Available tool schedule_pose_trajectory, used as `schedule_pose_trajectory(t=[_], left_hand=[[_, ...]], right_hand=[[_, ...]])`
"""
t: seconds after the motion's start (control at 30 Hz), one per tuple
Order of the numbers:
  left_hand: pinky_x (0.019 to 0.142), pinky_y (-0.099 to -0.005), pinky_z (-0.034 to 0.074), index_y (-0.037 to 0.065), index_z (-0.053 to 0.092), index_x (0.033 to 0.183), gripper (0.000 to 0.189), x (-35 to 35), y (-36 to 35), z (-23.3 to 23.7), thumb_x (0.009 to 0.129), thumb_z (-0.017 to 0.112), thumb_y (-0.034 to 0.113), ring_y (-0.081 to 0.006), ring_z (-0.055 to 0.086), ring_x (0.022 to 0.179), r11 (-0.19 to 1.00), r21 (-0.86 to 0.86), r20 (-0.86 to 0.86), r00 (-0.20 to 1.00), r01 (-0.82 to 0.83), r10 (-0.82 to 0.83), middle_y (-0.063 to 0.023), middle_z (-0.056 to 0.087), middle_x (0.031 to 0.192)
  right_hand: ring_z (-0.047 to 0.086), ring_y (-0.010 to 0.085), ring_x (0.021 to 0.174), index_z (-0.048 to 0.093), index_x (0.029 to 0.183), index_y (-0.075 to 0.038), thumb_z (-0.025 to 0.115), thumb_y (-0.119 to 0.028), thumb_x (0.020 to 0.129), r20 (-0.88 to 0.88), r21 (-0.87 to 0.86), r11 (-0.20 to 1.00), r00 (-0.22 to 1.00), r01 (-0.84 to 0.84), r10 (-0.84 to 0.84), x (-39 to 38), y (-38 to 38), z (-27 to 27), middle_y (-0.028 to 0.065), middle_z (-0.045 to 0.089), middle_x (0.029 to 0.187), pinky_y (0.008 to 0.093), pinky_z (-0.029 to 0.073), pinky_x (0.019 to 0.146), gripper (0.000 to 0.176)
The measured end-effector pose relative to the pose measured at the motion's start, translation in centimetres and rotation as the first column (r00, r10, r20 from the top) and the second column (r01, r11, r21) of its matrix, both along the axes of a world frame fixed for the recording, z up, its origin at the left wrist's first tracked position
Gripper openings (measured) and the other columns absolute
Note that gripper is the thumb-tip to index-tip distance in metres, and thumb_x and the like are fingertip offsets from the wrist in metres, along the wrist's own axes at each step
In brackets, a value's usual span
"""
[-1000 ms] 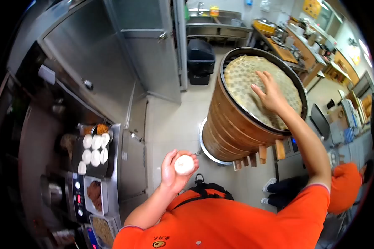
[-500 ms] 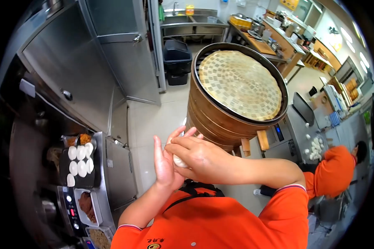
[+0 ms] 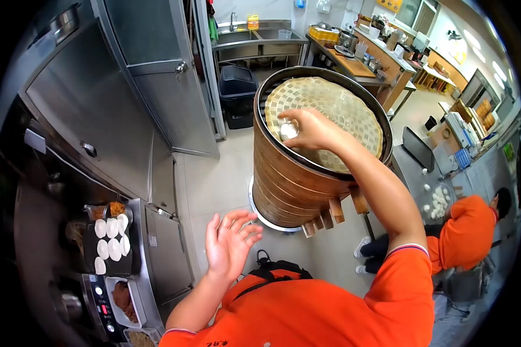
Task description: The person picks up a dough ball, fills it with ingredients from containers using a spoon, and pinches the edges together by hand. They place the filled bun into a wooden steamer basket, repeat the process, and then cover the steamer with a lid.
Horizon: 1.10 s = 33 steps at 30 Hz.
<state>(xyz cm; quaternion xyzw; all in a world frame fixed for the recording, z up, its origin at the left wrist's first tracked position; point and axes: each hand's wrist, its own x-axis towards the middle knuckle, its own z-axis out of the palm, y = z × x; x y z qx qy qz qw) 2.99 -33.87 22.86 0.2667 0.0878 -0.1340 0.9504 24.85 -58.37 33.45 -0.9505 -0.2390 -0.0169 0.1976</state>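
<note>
A small white dough bun (image 3: 289, 131) sits between the fingers and thumb of my right hand (image 3: 314, 132), close over the near left part of a round woven mat (image 3: 338, 103). The mat lies inside the dark rim of a tall stack of bamboo steamers (image 3: 286, 182). My left hand (image 3: 231, 246) hangs in front of the stack with palm up and fingers spread, holding nothing. On the left counter, several flat white dough rounds (image 3: 114, 248) lie on a dark board.
Left of me are a tray of dark brown filling (image 3: 123, 303) and a bowl of orange filling (image 3: 116, 209). A steel door (image 3: 162, 87) stands ajar near a black bin (image 3: 237, 95). At right, a co-worker in orange (image 3: 469, 231) bends beside small white dough pieces (image 3: 439, 200).
My hands have parted. The right one carried the bun forward and up over the steamer mat, while the left stayed low and opened. The co-worker's legs show more.
</note>
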Motion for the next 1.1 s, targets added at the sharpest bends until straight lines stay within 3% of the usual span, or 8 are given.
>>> schedule_pose_trajectory(t=[0.17, 0.4, 0.6, 0.67, 0.87, 0.9, 0.97, 1.1], left_hand=[[0.089, -0.0429, 0.053, 0.002, 0.058, 0.116, 0.054, -1.2, 2.4, -3.8, 0.104, 0.036, 0.049, -0.0302, 0.066, 0.093, 0.998, 0.020, -0.109, 0.993, -0.053, 0.055, -0.0190, 0.064, 0.118], [0.090, -0.0434, 0.053, 0.002, 0.061, 0.114, 0.049, -3.2, 5.9, -7.6, 0.105, 0.039, 0.045, -0.0283, 0.066, 0.093, 0.982, 0.053, -0.117, 0.976, -0.180, 0.185, -0.0163, 0.068, 0.108], [0.078, -0.0323, 0.053, 0.004, 0.063, 0.109, 0.045, -12.7, 11.3, -9.9, 0.107, 0.041, 0.043, -0.0192, 0.066, 0.088, 0.885, 0.151, -0.199, 0.863, -0.441, 0.464, -0.0115, 0.067, 0.103], [0.065, -0.0260, 0.050, 0.004, 0.063, 0.106, 0.036, -16.2, 14.3, -12.8, 0.106, 0.051, 0.038, -0.0160, 0.065, 0.076, 0.783, 0.436, -0.268, 0.767, -0.444, 0.584, -0.0095, 0.066, 0.091], [0.064, -0.0259, 0.055, 0.003, 0.060, 0.123, 0.025, -28.1, 20.0, -16.3, 0.098, 0.063, 0.008, -0.0154, 0.069, 0.070, 0.185, 0.754, -0.006, 0.275, -0.630, 0.961, -0.0123, 0.069, 0.084], [0.064, -0.0259, 0.055, 0.003, 0.060, 0.123, 0.025, -30.9, 20.7, -17.0, 0.098, 0.063, 0.008, -0.0154, 0.069, 0.070, 0.201, 0.735, -0.020, 0.276, -0.647, 0.961, -0.0123, 0.069, 0.084], [0.072, -0.0298, 0.059, 0.006, 0.054, 0.137, 0.050, -36.4, 23.1, -18.8, 0.090, 0.067, -0.004, -0.0204, 0.073, 0.088, 0.658, 0.619, -0.334, 0.614, -0.429, 0.715, -0.0207, 0.064, 0.122], [0.079, -0.0327, 0.058, 0.006, 0.053, 0.140, 0.056, -41.7, 22.0, -20.2, 0.087, 0.070, -0.002, -0.0229, 0.071, 0.101, 0.184, 0.924, 0.005, 0.490, -0.336, 0.872, -0.0181, 0.061, 0.132]], right_hand=[[0.064, 0.0354, 0.117, 0.058, 0.141, -0.015, 0.093, -0.018, 0.064, -0.097, 0.007, 0.975, 0.971, -0.220, 0.220, 1.4, -2.3, 1.4, 0.0156, 0.064, 0.133, 0.0451, 0.050, 0.104, 0.084], [0.063, 0.0346, 0.119, 0.067, 0.124, -0.002, 0.083, -0.007, 0.071, -0.188, -0.081, 0.961, 0.951, -0.263, 0.244, 3.8, 0.9, -0.2, 0.0194, 0.068, 0.123, 0.0417, 0.049, 0.103, 0.056], [0.048, 0.0291, 0.138, 0.040, 0.154, -0.005, 0.057, 0.003, 0.093, 0.392, 0.006, 0.976, 0.899, -0.216, 0.197, -7.0, 2.7, 5.2, 0.0166, 0.046, 0.155, 0.0384, 0.042, 0.109, 0.064], [0.072, 0.0293, 0.091, 0.069, 0.119, 0.004, 0.069, -0.030, 0.093, 0.571, 0.005, 0.933, 0.767, -0.360, 0.293, -12.7, 9.3, 5.8, 0.0171, 0.075, 0.102, 0.0395, 0.058, 0.078, 0.042], [0.066, 0.0234, 0.076, 0.070, 0.093, 0.006, 0.069, -0.004, 0.090, -0.330, 0.325, 0.735, 0.656, -0.595, 0.678, -22.8, 28.5, -8.8, 0.0136, 0.070, 0.083, 0.0313, 0.052, 0.075, 0.011], [0.066, 0.0225, 0.075, 0.070, 0.096, 0.006, 0.071, -0.007, 0.090, -0.412, 0.338, 0.711, 0.582, -0.617, 0.701, -23.0, 31.5, -12.9, 0.0138, 0.069, 0.083, 0.0305, 0.052, 0.074, 0.014], [0.067, 0.0192, 0.076, 0.071, 0.098, 0.005, 0.072, -0.012, 0.092, -0.449, 0.390, 0.651, 0.483, -0.651, 0.752, -24.7, 39.0, -18.1, 0.0136, 0.072, 0.084, 0.0305, 0.052, 0.071, 0.018], [0.069, 0.0164, 0.068, 0.074, 0.098, 0.004, 0.074, -0.026, 0.091, -0.378, 0.292, 0.654, 0.544, -0.698, 0.749, -24.3, 51.9, -27.1, 0.0141, 0.075, 0.083, 0.0302, 0.053, 0.064, 0.031]])
